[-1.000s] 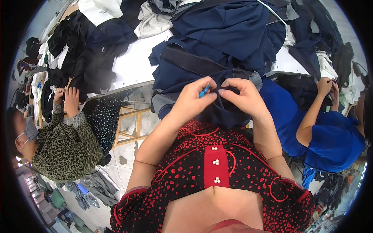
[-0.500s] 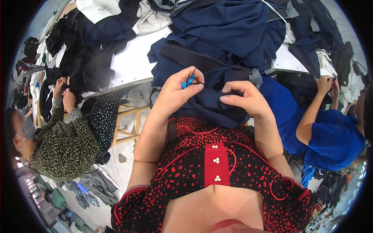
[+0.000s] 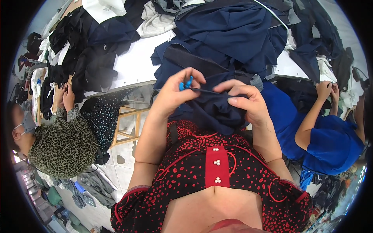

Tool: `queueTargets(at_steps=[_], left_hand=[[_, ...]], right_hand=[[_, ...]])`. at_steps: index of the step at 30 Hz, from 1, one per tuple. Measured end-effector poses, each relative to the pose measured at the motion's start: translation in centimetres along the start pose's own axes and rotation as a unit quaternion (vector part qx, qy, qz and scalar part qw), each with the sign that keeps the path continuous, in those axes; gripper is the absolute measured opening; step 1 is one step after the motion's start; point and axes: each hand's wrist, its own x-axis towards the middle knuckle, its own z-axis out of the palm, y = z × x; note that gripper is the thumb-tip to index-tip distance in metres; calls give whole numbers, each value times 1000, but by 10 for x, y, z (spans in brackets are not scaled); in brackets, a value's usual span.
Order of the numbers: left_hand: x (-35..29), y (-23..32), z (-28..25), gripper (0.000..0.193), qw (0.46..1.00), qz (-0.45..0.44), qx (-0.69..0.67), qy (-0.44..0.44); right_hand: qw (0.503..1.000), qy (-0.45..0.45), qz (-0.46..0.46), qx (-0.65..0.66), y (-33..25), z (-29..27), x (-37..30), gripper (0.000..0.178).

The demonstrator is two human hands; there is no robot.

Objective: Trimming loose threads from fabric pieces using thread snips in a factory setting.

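Observation:
My left hand (image 3: 173,92) is closed around a small pair of thread snips (image 3: 187,83) with blue handles. Its thumb and fingers also come close to the edge of a navy garment (image 3: 217,108) that hangs over my lap. On the other side, my right hand (image 3: 250,99) pinches the garment's cloth between thumb and fingers. A strip of the fabric stretches from one hand to the other. Part of the snips is hidden behind my left fingers, and the blades are hard to make out.
A white table (image 3: 134,62) holds a heap of navy cloth (image 3: 229,31) in front of me, black garments (image 3: 95,64) to the left. A person in a leopard-print top (image 3: 64,145) works at the left; another in blue (image 3: 330,141) at the right. A wooden stool (image 3: 130,126) stands left.
My right hand has shifted slightly down with the cloth, and its fingers have spread toward my left hand. The snips have turned in my left hand, their dark tips no longer pointing up.

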Motion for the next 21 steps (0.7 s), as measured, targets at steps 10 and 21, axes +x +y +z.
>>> queueTargets(at_steps=[10,21], left_hand=[[-2,-1,-13,39,920,67,351,162],[-33,30,50,39,939,116,322,48]], right_hand=[[977,126,-67,-156,15,12,3,12],[905,177,-194,-333,6,18,6,12]])
